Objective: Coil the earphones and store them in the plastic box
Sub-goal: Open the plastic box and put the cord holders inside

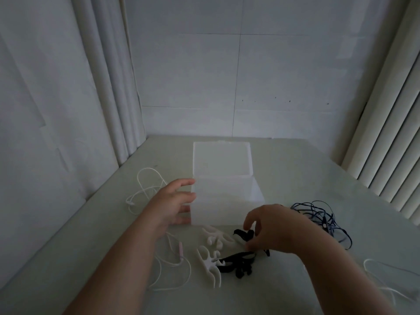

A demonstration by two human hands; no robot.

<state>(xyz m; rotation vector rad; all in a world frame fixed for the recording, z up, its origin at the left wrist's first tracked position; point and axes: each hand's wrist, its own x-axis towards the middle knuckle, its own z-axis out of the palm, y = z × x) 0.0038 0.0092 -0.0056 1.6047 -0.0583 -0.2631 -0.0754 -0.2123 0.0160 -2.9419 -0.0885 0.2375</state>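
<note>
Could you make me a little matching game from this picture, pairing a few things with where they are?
Things:
1. plastic box
2. dark blue earphones
3. white earphones
4. black winder

Places:
A. tangled on the table, right of the box
B. at the right hand's fingertips
C. lid up, left hand against its side
D. looped near the table's left edge, beyond the left hand

Pairs: 1-C, 2-A, 3-D, 4-B
</note>
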